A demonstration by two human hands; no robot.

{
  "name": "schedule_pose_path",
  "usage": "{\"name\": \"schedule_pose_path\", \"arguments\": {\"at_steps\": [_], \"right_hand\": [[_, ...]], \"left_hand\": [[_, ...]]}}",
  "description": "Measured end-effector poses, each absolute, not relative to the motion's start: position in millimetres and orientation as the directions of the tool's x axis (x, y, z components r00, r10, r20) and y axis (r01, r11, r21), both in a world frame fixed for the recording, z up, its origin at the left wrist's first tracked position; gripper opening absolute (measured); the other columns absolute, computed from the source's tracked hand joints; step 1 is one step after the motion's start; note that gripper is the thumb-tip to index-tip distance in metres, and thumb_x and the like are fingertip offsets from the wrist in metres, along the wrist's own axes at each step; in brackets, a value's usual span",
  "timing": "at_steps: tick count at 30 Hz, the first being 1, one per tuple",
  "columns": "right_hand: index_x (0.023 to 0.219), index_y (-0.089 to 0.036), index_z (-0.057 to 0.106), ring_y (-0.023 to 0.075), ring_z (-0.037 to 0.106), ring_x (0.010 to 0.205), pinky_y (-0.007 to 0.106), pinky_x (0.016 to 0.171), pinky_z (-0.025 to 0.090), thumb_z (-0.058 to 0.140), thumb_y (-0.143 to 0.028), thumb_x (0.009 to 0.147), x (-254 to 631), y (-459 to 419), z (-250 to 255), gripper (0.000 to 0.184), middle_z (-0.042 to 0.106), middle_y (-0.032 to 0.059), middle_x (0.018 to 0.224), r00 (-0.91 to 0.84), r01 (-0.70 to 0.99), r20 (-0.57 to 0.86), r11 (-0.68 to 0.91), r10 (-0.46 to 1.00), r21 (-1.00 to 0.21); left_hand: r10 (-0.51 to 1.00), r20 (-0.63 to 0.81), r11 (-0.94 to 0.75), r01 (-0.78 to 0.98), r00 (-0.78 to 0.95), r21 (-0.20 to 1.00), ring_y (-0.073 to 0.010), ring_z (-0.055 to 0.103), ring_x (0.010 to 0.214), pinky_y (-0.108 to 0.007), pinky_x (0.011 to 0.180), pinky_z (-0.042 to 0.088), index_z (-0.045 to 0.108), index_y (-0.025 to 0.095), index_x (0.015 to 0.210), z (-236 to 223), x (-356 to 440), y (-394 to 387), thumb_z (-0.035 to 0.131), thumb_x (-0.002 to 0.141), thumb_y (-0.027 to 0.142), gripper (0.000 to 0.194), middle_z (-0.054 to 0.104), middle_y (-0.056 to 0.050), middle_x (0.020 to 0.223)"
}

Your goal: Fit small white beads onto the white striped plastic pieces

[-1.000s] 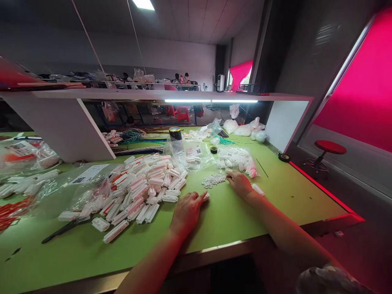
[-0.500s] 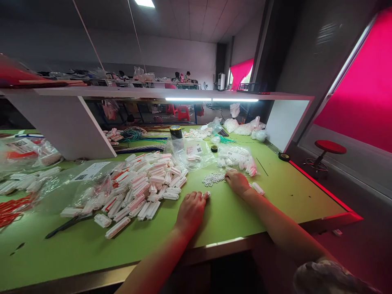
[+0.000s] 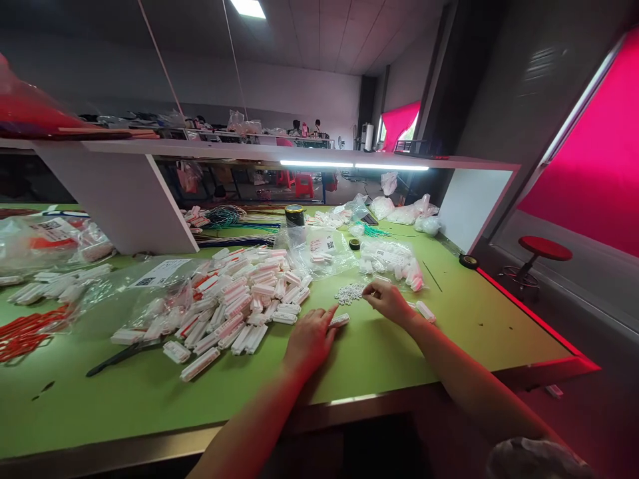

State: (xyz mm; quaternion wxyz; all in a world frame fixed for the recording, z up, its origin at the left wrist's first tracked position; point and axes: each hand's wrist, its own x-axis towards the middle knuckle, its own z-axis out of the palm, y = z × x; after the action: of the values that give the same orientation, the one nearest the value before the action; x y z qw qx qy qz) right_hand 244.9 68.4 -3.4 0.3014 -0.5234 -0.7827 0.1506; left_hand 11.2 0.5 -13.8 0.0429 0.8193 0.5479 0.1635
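My left hand (image 3: 310, 336) rests on the green tabletop, its thumb and fingers closed on a small white plastic housing (image 3: 340, 320). Just beyond it lies a little heap of tiny white parts (image 3: 349, 293). Thumb and forefinger of my right hand (image 3: 388, 301) are pinched together at the right edge of that heap. Whatever sits between those fingertips is too small to make out. Left of my left hand spreads a big pile of white housings (image 3: 254, 293). Two loose housings, one of them this white piece (image 3: 425, 311), lie beside my right wrist.
Plastic bags of parts, such as this labelled bag (image 3: 392, 261), lie behind my hands. Black tape rolls (image 3: 468, 261) sit on the green table (image 3: 479, 332). Black scissors (image 3: 117, 358) and orange strips (image 3: 30, 332) lie left. A white shelf (image 3: 319, 157) spans the back.
My right hand has lifted slightly, its fingertips now pinched at the heap. The left forefinger has stretched forward, and more of the held housing shows. The view has shifted slightly.
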Motion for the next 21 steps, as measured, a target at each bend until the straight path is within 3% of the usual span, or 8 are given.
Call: {"name": "schedule_pose_path", "arguments": {"at_steps": [2,4,8,15,21], "right_hand": [[0.087,-0.018,0.072,0.0149,0.066,0.073,0.024,0.07,0.05,0.066,-0.019,0.091,235.8,59.0,-5.2,0.008,0.073,0.0017,0.081,-0.335,0.6,0.392,0.515,0.857,-0.612],[0.086,-0.019,0.073,0.0154,0.067,0.078,0.025,0.074,0.05,0.066,-0.02,0.093,226.2,49.7,-7.4,0.01,0.073,0.0024,0.083,-0.404,0.532,0.469,0.618,0.786,-0.578],[0.09,-0.021,0.075,0.0157,0.067,0.086,0.025,0.079,0.049,0.061,-0.017,0.097,212.4,37.6,-10.9,0.016,0.073,0.0043,0.092,-0.501,0.556,0.51,0.712,0.699,-0.43],[0.091,-0.021,0.075,0.0157,0.065,0.084,0.026,0.077,0.046,0.057,-0.017,0.1,208.8,34.2,-14.0,0.02,0.073,0.004,0.092,-0.579,0.676,0.48,0.717,0.659,-0.169],[0.093,-0.02,0.074,0.0178,0.062,0.084,0.03,0.077,0.044,0.057,-0.018,0.1,208.4,30.7,-13.5,0.019,0.072,0.0057,0.094,-0.68,0.67,0.441,0.74,0.586,0.049]], "left_hand": [[0.925,0.213,-0.371,0.875,0.316,0.311,-0.0253,0.063,0.11,-0.036,0.098,0.046,0.054,0.019,0.144,-14.0,9.9,1.8,0.058,0.098,0.028,0.047,0.07,-0.009,0.114],[0.93,0.205,-0.36,0.868,0.305,0.342,-0.0254,0.064,0.11,-0.036,0.098,0.046,0.056,0.018,0.142,-13.8,9.6,2.4,0.058,0.098,0.029,0.046,0.071,-0.009,0.114],[0.931,0.205,-0.36,0.863,0.304,0.354,-0.0262,0.064,0.108,-0.037,0.095,0.048,0.058,0.018,0.141,-13.3,10.0,2.5,0.058,0.098,0.031,0.045,0.071,-0.009,0.112],[0.93,0.206,-0.361,0.869,0.306,0.338,-0.0262,0.065,0.104,-0.037,0.092,0.049,0.06,0.019,0.139,-12.4,10.4,2.2,0.059,0.098,0.032,0.043,0.071,-0.009,0.109],[0.937,0.193,-0.344,0.872,0.292,0.347,-0.0267,0.065,0.104,-0.037,0.091,0.049,0.06,0.02,0.139,-10.7,11.2,1.1,0.061,0.097,0.033,0.044,0.071,-0.009,0.109]]}}
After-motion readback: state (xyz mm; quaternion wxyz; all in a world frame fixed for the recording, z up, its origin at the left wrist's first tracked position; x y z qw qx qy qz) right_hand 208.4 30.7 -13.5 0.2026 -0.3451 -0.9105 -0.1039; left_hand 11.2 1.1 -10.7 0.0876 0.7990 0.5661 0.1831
